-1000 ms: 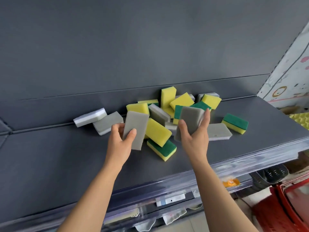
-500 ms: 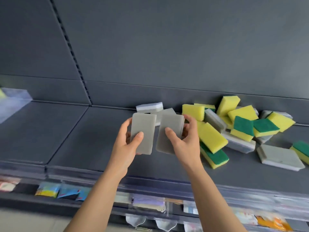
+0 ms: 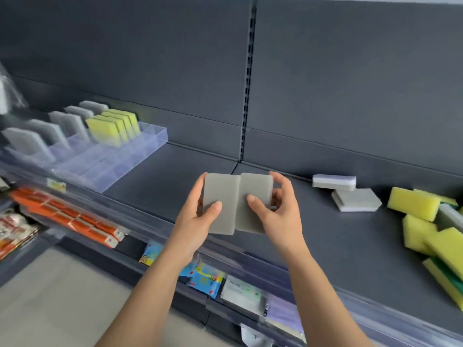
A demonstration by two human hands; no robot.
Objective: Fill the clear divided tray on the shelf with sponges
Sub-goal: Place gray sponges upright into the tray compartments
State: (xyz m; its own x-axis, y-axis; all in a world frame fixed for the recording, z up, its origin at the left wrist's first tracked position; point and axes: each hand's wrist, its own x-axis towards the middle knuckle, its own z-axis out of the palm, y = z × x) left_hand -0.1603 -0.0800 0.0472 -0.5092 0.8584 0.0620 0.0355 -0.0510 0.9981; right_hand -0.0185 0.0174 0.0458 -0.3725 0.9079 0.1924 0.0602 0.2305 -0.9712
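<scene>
- Transfer is the step in hand: two grey sponges are held in mid-air above the shelf (image 3: 162, 181), between the loose pile and the tray
- Left grip (image 3: 198, 219) is wrapped round the left grey sponge (image 3: 220, 196), thumb laid across its face; right grip (image 3: 278, 216) is wrapped round the right grey sponge (image 3: 255, 191); the two are held side by side, long edges touching
- Clear divided tray (image 3: 155, 136) is seen at ten o'clock from the grips, well apart, on the same shelf; grey sponges (image 3: 72, 125) and yellow sponges (image 3: 107, 128) are stood upright in its rear slots, while the front slots appear unfilled, though blur leaves that uncertain
- Loose sponges (image 3: 413, 202) are seen lying at three o'clock, so the task is judged only partly done
- Next, a carry toward ten o'clock is called for, after which each sponge would need to be turned on edge and lowered into an unfilled slot, probably among the grey rows; one at a time may be needed
</scene>
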